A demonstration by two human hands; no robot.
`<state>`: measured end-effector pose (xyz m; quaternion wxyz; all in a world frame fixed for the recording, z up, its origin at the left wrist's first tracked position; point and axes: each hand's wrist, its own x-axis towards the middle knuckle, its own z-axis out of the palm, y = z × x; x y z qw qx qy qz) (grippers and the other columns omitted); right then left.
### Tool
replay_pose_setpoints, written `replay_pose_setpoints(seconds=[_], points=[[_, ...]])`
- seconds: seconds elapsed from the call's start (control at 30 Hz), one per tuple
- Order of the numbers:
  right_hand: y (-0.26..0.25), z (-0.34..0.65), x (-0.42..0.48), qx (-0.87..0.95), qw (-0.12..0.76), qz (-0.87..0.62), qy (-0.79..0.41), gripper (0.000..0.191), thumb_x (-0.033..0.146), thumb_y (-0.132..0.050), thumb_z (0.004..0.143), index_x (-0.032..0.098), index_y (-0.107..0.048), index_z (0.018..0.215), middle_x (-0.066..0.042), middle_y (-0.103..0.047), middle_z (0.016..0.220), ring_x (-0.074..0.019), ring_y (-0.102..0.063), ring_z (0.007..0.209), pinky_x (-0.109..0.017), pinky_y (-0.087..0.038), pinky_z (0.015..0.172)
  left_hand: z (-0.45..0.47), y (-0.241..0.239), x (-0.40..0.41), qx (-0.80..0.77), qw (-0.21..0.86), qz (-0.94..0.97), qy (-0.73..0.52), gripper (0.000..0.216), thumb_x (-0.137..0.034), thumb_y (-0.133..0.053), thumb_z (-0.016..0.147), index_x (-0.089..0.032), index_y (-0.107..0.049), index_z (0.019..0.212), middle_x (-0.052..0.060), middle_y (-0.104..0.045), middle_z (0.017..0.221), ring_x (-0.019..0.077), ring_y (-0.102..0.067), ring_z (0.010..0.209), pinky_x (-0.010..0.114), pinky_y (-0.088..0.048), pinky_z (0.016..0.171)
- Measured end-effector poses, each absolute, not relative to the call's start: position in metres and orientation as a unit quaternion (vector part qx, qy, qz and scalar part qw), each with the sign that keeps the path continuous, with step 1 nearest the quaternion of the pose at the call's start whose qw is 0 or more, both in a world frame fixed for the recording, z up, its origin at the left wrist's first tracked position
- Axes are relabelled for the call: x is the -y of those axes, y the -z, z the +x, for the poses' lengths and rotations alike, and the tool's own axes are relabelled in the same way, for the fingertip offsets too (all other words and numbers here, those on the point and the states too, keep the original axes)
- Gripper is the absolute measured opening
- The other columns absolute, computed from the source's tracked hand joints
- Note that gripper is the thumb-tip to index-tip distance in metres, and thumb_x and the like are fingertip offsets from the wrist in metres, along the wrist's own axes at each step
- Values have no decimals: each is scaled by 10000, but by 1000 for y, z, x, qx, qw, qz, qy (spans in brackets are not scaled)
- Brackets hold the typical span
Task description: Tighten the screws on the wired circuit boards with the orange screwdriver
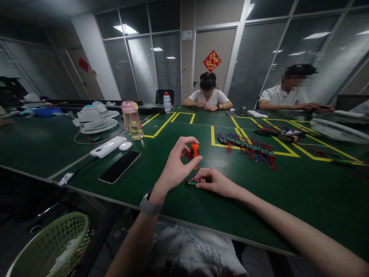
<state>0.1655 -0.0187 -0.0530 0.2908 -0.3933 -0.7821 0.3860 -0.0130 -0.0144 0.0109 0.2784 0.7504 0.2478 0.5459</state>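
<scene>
My left hand [175, 167] grips the orange handle of a small screwdriver [194, 152], held upright with its tip down on a small green circuit board [190, 183] lying on the dark green table [161, 161]. My right hand [215, 182] rests on the table beside the board, fingers pressed together on its edge, holding it in place. A grey watch sits on my left wrist.
A black phone [119, 166], white remote [108, 146] and pink-lidded bottle [132, 120] lie to the left. A pile of green boards with red wires [248, 148] sits ahead inside yellow tape. White fans stand at both sides. Two people sit across. A green basket [49, 246] is lower left.
</scene>
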Motion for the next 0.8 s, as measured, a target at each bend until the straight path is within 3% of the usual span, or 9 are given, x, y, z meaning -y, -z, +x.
replay_pose_setpoints(seconds=[0.1, 0.2, 0.3, 0.4, 0.6, 0.73, 0.8], points=[[53, 165, 19, 784, 288, -394, -383, 191, 266, -667, 777, 144, -717, 916, -23, -610, 767, -135, -520, 663, -262, -431, 620, -18, -30, 16, -232, 285, 819, -441, 265, -170, -622, 808, -228, -593, 1065, 11, -627, 942, 136, -608, 810, 264, -510, 755], [51, 165, 19, 784, 283, -396, -386, 191, 269, -663, 783, 149, -726, 918, -8, -588, 711, -129, -506, 638, -251, -414, 593, -22, -49, 14, -181, 313, 859, -363, 287, -230, -580, 856, -242, -624, 1140, 41, -644, 1093, 164, -616, 906, 280, -506, 787], [50, 164, 20, 783, 283, -398, -385, 190, 265, -670, 777, 147, -733, 912, -8, -578, 718, -127, -503, 641, -251, -417, 603, -25, -58, 8, -159, 358, 862, -323, 299, -259, -444, 938, -190, -645, 1148, 70, -658, 1029, 167, -610, 920, 268, -499, 784], [49, 164, 20, 784, 286, -393, -385, 191, 261, -668, 777, 138, -729, 910, -29, -598, 798, -131, -520, 673, -262, -435, 636, -27, -54, 1, -175, 394, 823, -371, 270, -268, -481, 925, -163, -668, 1088, 65, -656, 952, 140, -604, 829, 236, -500, 726], [50, 165, 20, 783, 287, -394, -387, 215, 266, -668, 773, 125, -720, 927, -43, -606, 835, -135, -525, 679, -269, -443, 641, -24, -28, -6, -184, 479, 728, -455, 271, -344, -557, 877, -153, -676, 1030, 34, -622, 827, 63, -511, 552, 171, -422, 465], [49, 165, 20, 783, 288, -391, -388, 212, 263, -667, 773, 122, -720, 922, -43, -603, 830, -135, -524, 682, -271, -443, 643, -18, -21, -5, -201, 458, 694, -518, 264, -354, -665, 796, -170, -677, 986, 21, -604, 846, 83, -531, 631, 158, -407, 446], [50, 165, 20, 782, 289, -391, -390, 211, 264, -667, 773, 123, -719, 921, -45, -605, 836, -136, -525, 686, -273, -444, 645, -15, -22, -4, -211, 425, 702, -532, 236, -343, -652, 811, -171, -674, 972, 26, -609, 877, 97, -551, 701, 169, -446, 515]])
